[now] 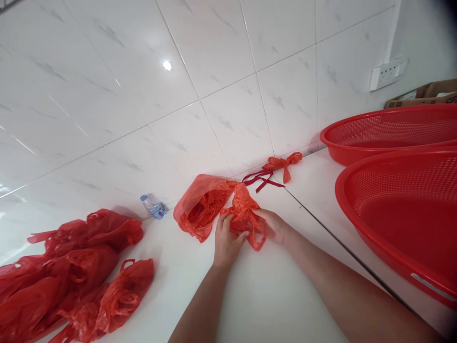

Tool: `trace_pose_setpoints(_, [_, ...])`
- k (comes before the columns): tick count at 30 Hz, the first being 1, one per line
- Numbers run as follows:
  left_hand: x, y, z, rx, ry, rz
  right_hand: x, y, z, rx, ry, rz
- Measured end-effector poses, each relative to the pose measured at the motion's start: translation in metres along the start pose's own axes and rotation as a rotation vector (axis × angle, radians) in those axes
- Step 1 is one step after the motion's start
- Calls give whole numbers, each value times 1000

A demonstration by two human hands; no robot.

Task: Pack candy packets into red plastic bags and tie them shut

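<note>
Both my hands meet on a crumpled red plastic bag (246,212) lying on the white counter (271,295). My left hand (225,243) pinches its near left side with curled fingers. My right hand (273,224) grips its right side, fingers closed into the plastic. Just left of it lies a larger red bag (200,205), stuffed with more red plastic, its mouth facing me.
A heap of loose red bags (71,271) covers the counter's left end. A small water bottle (154,206) lies by the tiled wall. A knotted red bag (282,163) and dark red ribbon (260,179) lie further back. Two big red mesh baskets (400,209) fill the right side.
</note>
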State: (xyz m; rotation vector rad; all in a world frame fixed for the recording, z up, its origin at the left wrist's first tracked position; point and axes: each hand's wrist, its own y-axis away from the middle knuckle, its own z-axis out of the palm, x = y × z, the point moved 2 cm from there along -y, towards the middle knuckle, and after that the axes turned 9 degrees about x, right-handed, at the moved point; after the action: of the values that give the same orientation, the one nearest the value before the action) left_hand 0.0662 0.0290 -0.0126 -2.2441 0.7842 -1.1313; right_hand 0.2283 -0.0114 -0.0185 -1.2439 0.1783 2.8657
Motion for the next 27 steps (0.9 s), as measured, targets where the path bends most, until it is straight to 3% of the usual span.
trace_pose_setpoints(5, [-27,-4,-11,153,513,-596,-6,-3,-2,14,23,-35])
trace_pose_setpoints(11, [-50,-10,-28,396,762,-783,-27,-2,-16,104,60,-79])
trace_pose_setpoints(15, [-62,-16,-34,448,955,-853,-37,-3,-26,220,58,-119])
trace_pose_setpoints(19, [-63,-19,-35,373,1091,-915,-40,-1,-24,256,82,-121])
trace_pose_setpoints(27, [-50,-14,-35,29,1124,-942,-47,12,-13,285,210,-104])
